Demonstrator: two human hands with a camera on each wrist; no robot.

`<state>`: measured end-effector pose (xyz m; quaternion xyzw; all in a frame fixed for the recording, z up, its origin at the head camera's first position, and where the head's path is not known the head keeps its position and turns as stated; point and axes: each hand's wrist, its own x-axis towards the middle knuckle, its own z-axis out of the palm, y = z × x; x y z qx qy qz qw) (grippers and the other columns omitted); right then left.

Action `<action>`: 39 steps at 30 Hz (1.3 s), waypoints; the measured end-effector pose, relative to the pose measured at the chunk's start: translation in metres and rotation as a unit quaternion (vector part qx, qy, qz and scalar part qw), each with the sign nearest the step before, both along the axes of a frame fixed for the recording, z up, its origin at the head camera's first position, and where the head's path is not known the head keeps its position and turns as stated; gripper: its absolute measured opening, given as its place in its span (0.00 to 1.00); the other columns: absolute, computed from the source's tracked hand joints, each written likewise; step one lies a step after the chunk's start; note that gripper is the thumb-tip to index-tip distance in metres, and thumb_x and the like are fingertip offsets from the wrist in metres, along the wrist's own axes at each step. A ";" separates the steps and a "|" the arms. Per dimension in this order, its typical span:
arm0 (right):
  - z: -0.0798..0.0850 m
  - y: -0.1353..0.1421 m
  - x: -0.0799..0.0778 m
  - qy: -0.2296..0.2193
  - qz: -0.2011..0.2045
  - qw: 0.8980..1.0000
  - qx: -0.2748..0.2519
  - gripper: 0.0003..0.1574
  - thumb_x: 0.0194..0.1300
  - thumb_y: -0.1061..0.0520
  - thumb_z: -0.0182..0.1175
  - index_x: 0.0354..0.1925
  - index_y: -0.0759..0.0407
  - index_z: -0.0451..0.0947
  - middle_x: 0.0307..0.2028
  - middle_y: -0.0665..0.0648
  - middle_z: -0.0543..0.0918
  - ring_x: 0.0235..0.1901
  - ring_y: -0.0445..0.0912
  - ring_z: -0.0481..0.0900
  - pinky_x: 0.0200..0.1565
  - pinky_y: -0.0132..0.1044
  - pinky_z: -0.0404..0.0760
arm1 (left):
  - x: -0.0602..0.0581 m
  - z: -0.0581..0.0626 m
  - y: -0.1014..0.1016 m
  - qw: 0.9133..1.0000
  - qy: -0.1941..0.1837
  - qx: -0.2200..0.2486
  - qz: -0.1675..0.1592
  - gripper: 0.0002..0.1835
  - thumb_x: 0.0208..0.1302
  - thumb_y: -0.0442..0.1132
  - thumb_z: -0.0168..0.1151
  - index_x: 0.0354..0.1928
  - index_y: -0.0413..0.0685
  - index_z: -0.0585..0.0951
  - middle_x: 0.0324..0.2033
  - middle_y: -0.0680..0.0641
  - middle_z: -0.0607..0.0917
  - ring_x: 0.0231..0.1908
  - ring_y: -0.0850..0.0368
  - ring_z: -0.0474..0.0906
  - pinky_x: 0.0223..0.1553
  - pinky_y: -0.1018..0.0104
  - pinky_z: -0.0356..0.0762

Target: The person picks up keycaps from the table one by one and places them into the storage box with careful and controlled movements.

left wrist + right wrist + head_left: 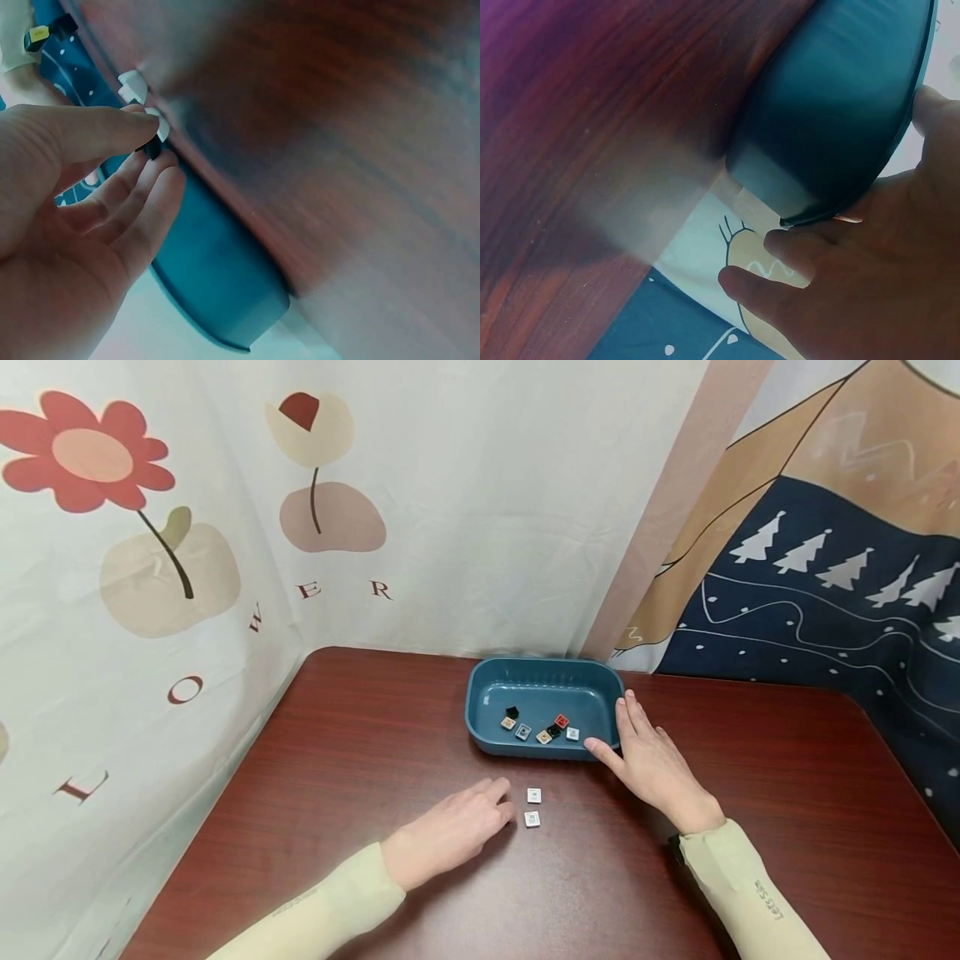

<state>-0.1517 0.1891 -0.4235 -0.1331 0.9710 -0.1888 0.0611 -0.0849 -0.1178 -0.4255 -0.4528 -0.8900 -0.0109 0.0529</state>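
My left hand [453, 827] is low over the table, left of two small white keycap-like pieces [533, 796]. In the left wrist view its thumb and fingertips pinch a small black keycap-like piece [152, 147], mostly covered by the fingers. My right hand [656, 764] rests on the right end of a blue plastic basin [480, 742]. Its thumb lies at the front rim and its straight fingers run along the right side. Inside the basin lie several small square pieces, among them a red one [561, 721], black ones and pale ones.
The basin stands at the back of the dark red wooden table [360, 735]. Behind it hangs a white curtain [465, 527] with printed flowers, and at the right a dark blue cloth [795, 585] with white trees.
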 end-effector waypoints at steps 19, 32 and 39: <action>-0.001 0.000 0.001 0.005 0.002 1.000 -0.001 0.66 0.75 0.22 0.42 0.79 0.76 0.43 0.81 0.72 0.41 0.79 0.67 0.45 0.71 0.70 0.54 | -0.032 0.029 -0.004 0.979 0.009 0.201 -0.020 0.12 0.68 0.25 0.64 0.50 0.42 0.87 0.46 0.47 0.80 0.48 0.54 0.78 0.54 0.70 0.78; 0.000 0.000 0.000 -0.002 -0.004 1.000 -0.005 0.68 0.73 0.20 0.41 0.79 0.75 0.42 0.81 0.71 0.40 0.79 0.66 0.44 0.71 0.70 0.53 | -0.062 0.036 0.000 0.974 0.010 0.227 0.015 0.14 0.64 0.24 0.68 0.51 0.39 0.88 0.48 0.44 0.81 0.49 0.51 0.80 0.53 0.65 0.81; -0.001 0.000 0.000 -0.005 -0.006 1.000 -0.005 0.68 0.73 0.20 0.41 0.79 0.74 0.42 0.81 0.71 0.40 0.79 0.66 0.44 0.70 0.71 0.53 | -0.079 0.029 0.000 0.977 -0.017 0.201 0.062 0.14 0.64 0.23 0.68 0.49 0.40 0.88 0.47 0.44 0.81 0.48 0.52 0.82 0.51 0.64 0.82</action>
